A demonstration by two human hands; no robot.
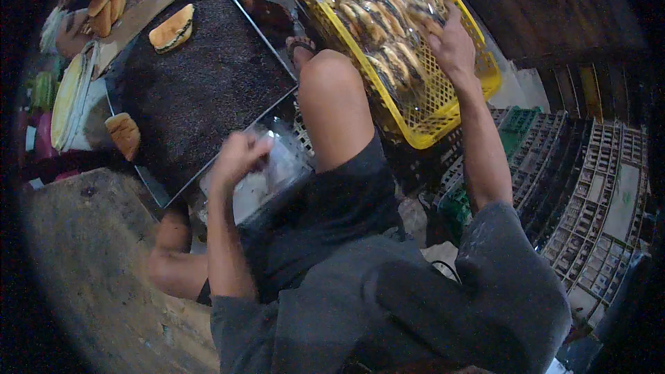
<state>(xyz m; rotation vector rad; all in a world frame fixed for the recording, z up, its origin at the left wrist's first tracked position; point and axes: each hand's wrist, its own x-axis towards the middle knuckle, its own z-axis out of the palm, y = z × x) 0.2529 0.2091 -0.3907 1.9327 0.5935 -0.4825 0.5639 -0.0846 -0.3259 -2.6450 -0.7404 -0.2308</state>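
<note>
My right hand (454,45) reaches into a yellow plastic crate (424,135) at the upper right. Its fingers are closed round a bread roll in clear wrap (431,22) at the right end of the rows. Several more wrapped rolls with dark filling (370,21) stand packed in the crate. My left hand (244,156) hovers over a pile of clear plastic bags (280,159) beside my thigh. Motion smears its curled fingers, so I cannot make out whether they hold anything. An unwrapped filled roll (172,29) lies on a dark tray (208,62) at the left.
Another roll (123,135) sits at the tray's left edge. Plain rolls (107,8) are heaped at the far left, near another person's foot and leg. Stacked grey and green crates (596,194) stand at my right. A wooden board (104,256) lies at the lower left.
</note>
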